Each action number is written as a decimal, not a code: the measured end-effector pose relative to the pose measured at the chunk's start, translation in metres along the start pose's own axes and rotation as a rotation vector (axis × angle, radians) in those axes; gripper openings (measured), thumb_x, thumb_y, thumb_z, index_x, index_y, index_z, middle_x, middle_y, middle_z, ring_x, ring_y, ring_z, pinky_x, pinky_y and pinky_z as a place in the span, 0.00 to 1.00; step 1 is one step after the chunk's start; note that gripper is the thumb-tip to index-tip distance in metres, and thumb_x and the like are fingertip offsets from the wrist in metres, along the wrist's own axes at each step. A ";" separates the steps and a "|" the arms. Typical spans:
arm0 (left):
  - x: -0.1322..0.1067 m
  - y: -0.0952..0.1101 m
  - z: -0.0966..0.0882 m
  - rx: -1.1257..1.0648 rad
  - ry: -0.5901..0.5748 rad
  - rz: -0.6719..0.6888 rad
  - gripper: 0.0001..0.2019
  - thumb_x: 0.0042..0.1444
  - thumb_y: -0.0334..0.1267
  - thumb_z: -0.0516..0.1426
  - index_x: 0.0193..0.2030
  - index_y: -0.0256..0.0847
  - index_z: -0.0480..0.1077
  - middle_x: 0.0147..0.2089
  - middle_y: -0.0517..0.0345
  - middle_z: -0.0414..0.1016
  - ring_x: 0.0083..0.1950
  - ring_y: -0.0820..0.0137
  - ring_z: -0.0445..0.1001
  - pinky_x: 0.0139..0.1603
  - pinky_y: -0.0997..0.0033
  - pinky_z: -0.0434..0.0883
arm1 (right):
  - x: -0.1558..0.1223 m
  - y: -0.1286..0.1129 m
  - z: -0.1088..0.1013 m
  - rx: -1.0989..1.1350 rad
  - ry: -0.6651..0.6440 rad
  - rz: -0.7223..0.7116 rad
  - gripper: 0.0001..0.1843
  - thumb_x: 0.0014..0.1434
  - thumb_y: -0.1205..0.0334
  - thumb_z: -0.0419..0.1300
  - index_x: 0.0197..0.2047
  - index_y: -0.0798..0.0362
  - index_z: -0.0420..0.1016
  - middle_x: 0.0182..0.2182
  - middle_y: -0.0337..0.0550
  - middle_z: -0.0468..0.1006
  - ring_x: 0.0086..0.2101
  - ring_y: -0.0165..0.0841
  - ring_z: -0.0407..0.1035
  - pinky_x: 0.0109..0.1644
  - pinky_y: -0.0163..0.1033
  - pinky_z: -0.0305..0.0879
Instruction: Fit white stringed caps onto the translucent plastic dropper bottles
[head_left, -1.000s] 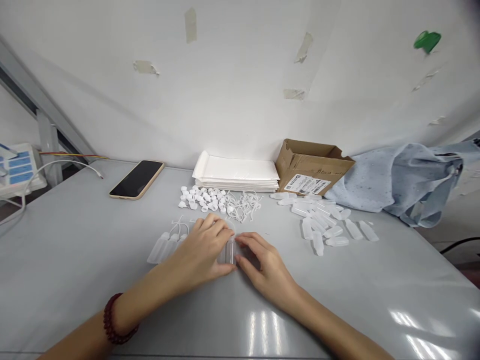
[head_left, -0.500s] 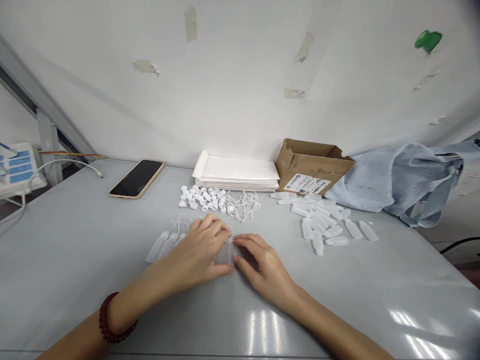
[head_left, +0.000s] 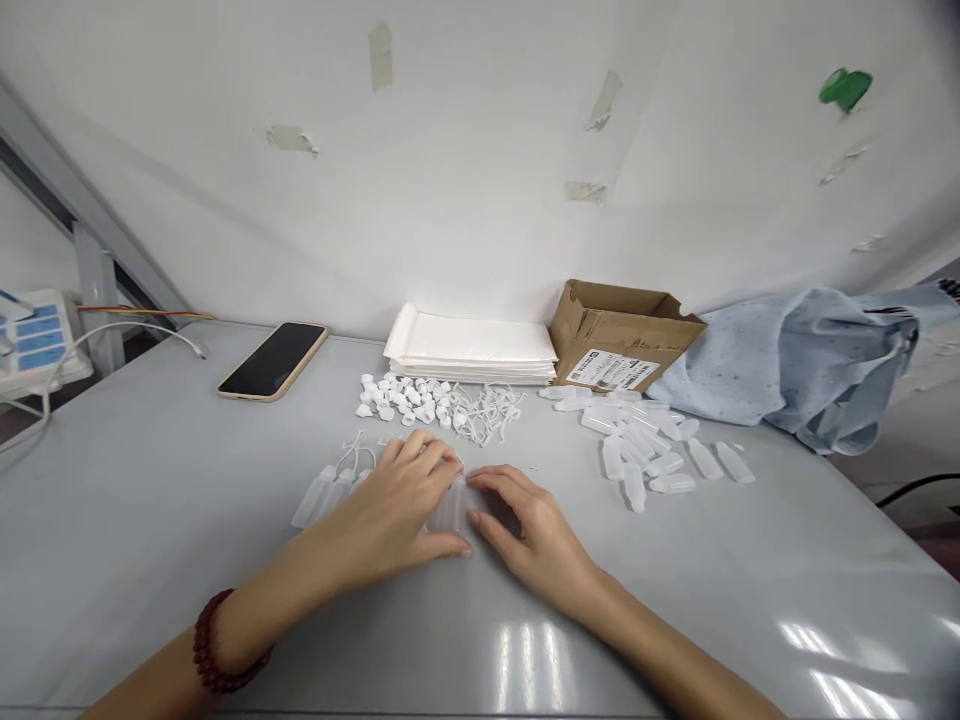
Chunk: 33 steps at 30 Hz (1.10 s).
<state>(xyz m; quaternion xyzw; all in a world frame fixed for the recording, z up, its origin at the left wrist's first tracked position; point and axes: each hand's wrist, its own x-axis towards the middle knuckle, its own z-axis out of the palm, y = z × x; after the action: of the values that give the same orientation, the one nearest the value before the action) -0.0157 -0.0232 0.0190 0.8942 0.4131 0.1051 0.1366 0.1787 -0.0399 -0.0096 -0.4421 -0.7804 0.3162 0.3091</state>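
Small translucent plastic squeeze bottles [head_left: 448, 508] lie side by side under and beside my left hand [head_left: 409, 500]. That hand arches over them, fingers near their tops and thumb stretched out below their bases. My right hand [head_left: 517, 520] rests at the right side of the row, index finger and thumb apart, fingertips at or very near the end bottle. More bottles of the same row [head_left: 319, 495] show left of my left wrist, with thin white looped strings [head_left: 352, 455] at their necks. The middle of the row is hidden by my left hand.
Behind my hands lie a pile of white caps [head_left: 409, 398] and a heap of white strings [head_left: 484, 412]. Loose bottles [head_left: 634, 440] are scattered to the right. White padded envelopes [head_left: 472, 345], a cardboard box [head_left: 626, 335], a phone [head_left: 274, 362] and blue cloth [head_left: 757, 365] stand farther back.
My left thumb has shifted slightly down, away from the bottles' bases. The right hand stays at the row's right end, almost unmoved. The camera view has tilted slightly.
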 end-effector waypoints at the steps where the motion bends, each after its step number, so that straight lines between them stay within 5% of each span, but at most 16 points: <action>1: 0.001 -0.001 0.000 -0.007 0.005 0.002 0.25 0.49 0.55 0.61 0.48 0.40 0.68 0.48 0.51 0.68 0.50 0.57 0.61 0.48 0.58 0.63 | 0.001 0.001 -0.004 -0.009 0.003 0.001 0.13 0.58 0.68 0.57 0.48 0.55 0.71 0.45 0.49 0.75 0.45 0.36 0.70 0.49 0.43 0.68; 5: 0.006 -0.006 0.000 -0.026 0.070 -0.008 0.24 0.55 0.57 0.56 0.48 0.39 0.69 0.48 0.50 0.69 0.51 0.57 0.62 0.50 0.57 0.63 | 0.004 0.006 -0.030 -0.119 -0.011 0.061 0.11 0.59 0.66 0.56 0.45 0.53 0.73 0.41 0.46 0.78 0.40 0.35 0.72 0.44 0.41 0.68; 9: 0.020 -0.007 -0.005 0.015 0.129 -0.034 0.14 0.62 0.44 0.52 0.46 0.36 0.71 0.44 0.50 0.72 0.49 0.59 0.64 0.48 0.58 0.65 | 0.005 0.012 -0.065 -0.432 -0.074 0.253 0.12 0.60 0.67 0.54 0.47 0.56 0.72 0.38 0.48 0.79 0.38 0.37 0.73 0.39 0.39 0.66; 13: 0.040 -0.001 -0.006 0.142 0.089 -0.028 0.11 0.62 0.36 0.52 0.35 0.36 0.74 0.33 0.52 0.73 0.41 0.61 0.67 0.40 0.63 0.66 | 0.004 0.013 -0.090 -0.849 -0.117 0.526 0.08 0.59 0.69 0.53 0.40 0.58 0.73 0.38 0.53 0.78 0.36 0.41 0.73 0.31 0.37 0.59; 17: 0.062 0.005 0.003 0.290 0.105 -0.040 0.12 0.58 0.32 0.53 0.25 0.35 0.72 0.29 0.48 0.72 0.38 0.58 0.68 0.36 0.62 0.65 | 0.001 0.019 -0.105 -0.943 -0.093 0.642 0.07 0.60 0.66 0.54 0.41 0.55 0.71 0.34 0.47 0.78 0.33 0.40 0.72 0.28 0.37 0.55; 26: 0.063 0.013 0.007 0.216 0.204 -0.004 0.11 0.58 0.27 0.52 0.26 0.36 0.72 0.29 0.53 0.73 0.37 0.63 0.68 0.36 0.66 0.67 | 0.005 0.026 -0.105 -0.987 -0.087 0.719 0.10 0.61 0.63 0.53 0.45 0.55 0.69 0.41 0.48 0.78 0.40 0.44 0.73 0.30 0.38 0.54; 33: 0.037 -0.007 0.010 -0.059 0.473 0.177 0.07 0.62 0.30 0.53 0.37 0.37 0.72 0.34 0.55 0.74 0.39 0.66 0.67 0.40 0.64 0.67 | 0.010 0.029 -0.091 -0.917 -0.032 0.699 0.13 0.61 0.64 0.52 0.47 0.59 0.69 0.41 0.54 0.78 0.39 0.46 0.73 0.31 0.40 0.57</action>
<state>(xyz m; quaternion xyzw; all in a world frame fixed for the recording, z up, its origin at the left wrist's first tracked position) 0.0061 0.0076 0.0099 0.8732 0.3505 0.3346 0.0524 0.2582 0.0004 0.0250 -0.7576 -0.6499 0.0354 -0.0487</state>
